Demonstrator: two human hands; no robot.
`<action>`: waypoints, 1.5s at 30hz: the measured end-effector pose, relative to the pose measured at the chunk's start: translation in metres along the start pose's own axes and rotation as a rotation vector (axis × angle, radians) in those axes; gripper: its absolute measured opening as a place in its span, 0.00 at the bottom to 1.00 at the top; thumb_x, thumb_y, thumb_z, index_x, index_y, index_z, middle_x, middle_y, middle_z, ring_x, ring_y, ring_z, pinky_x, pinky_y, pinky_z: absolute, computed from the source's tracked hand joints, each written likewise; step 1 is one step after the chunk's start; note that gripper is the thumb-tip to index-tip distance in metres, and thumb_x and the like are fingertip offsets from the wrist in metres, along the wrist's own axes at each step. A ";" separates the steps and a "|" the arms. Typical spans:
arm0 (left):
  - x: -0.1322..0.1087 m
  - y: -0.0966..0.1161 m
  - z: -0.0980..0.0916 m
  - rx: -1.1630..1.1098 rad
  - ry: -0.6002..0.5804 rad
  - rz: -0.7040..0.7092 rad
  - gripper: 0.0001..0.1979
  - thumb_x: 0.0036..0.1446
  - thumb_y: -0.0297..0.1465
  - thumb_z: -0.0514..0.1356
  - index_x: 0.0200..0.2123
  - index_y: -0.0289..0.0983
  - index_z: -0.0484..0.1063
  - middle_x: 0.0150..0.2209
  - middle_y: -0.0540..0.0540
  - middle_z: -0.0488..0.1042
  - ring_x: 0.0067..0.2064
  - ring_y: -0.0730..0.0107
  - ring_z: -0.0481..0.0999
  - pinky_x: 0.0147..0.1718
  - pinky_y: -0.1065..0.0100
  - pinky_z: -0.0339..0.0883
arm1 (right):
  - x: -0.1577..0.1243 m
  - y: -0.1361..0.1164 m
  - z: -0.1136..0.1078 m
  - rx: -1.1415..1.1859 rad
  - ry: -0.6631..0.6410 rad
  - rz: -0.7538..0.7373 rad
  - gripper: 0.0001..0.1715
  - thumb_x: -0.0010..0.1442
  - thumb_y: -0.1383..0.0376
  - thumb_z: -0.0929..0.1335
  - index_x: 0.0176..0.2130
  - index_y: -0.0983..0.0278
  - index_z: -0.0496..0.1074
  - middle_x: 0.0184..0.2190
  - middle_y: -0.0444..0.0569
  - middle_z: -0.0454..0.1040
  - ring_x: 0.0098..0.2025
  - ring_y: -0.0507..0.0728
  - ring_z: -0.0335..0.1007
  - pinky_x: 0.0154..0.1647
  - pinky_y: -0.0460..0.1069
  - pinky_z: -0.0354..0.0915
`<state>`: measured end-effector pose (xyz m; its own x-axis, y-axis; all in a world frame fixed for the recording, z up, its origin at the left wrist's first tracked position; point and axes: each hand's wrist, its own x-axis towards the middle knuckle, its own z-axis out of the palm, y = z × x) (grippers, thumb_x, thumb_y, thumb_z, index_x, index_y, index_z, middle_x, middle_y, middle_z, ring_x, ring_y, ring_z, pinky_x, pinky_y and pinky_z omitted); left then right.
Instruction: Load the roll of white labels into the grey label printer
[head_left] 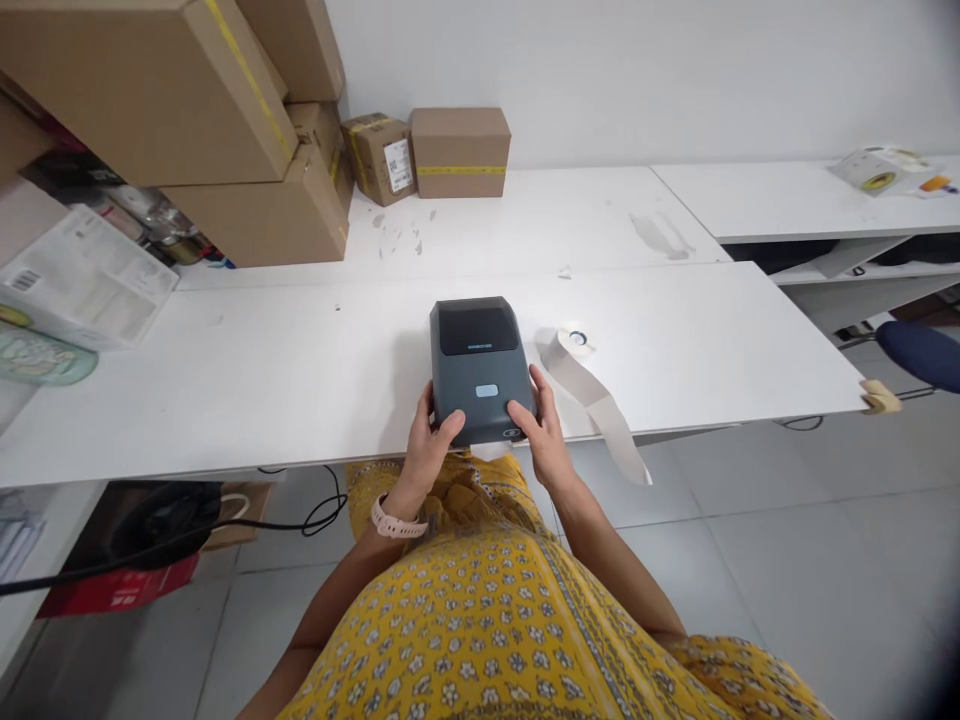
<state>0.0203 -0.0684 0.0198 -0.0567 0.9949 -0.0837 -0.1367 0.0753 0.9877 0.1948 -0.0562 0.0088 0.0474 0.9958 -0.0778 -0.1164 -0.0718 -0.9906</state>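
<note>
Dark-grey device (478, 372) clamped between left hand (429, 452) and right hand (549, 448), mid front edge of bench (315, 380).
Grip: fingers round both sides, thumbs on top toward the device's front end, pale button (487, 391) between and a bit behind them. Paper roll (576, 340) just right of it, loose strip (611, 425) hanging over front edge. Small brown box (460, 152) near back edge; bigger cartons (247, 215) stacked toward back left corner.

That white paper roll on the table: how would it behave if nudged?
The paper roll lies with its hole facing up, so it would probably slide rather than roll. Its loose strip looks thin and likely floppy; trailing past the table's front edge, it might snag.
</note>
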 end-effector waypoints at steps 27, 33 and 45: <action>-0.037 0.000 0.015 -0.135 -0.489 -0.514 0.27 0.58 0.52 0.60 0.42 0.34 0.80 0.39 0.37 0.82 0.34 0.65 0.79 0.29 0.67 0.70 | -0.001 0.004 -0.005 -0.201 -0.028 -0.216 0.43 0.65 0.45 0.67 0.71 0.51 0.51 0.73 0.49 0.52 0.74 0.62 0.48 0.75 0.63 0.47; -0.036 -0.009 0.035 -0.128 -0.331 -0.415 0.25 0.56 0.51 0.64 0.40 0.33 0.80 0.37 0.37 0.84 0.37 0.56 0.83 0.39 0.57 0.75 | -0.005 -0.004 -0.004 -0.262 -0.023 -0.271 0.39 0.67 0.47 0.65 0.70 0.51 0.52 0.72 0.51 0.53 0.73 0.63 0.50 0.74 0.65 0.50; -0.027 -0.010 -0.043 0.284 -0.411 -0.328 0.22 0.60 0.50 0.61 0.35 0.36 0.81 0.34 0.43 0.82 0.31 0.67 0.77 0.32 0.66 0.72 | 0.005 -0.037 -0.003 -0.831 -0.162 -0.561 0.14 0.69 0.51 0.64 0.49 0.45 0.76 0.70 0.32 0.59 0.77 0.67 0.36 0.73 0.73 0.19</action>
<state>-0.0191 -0.0993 0.0062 0.3390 0.8569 -0.3883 0.1905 0.3417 0.9203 0.2019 -0.0490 0.0445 -0.2591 0.8889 0.3778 0.6108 0.4538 -0.6489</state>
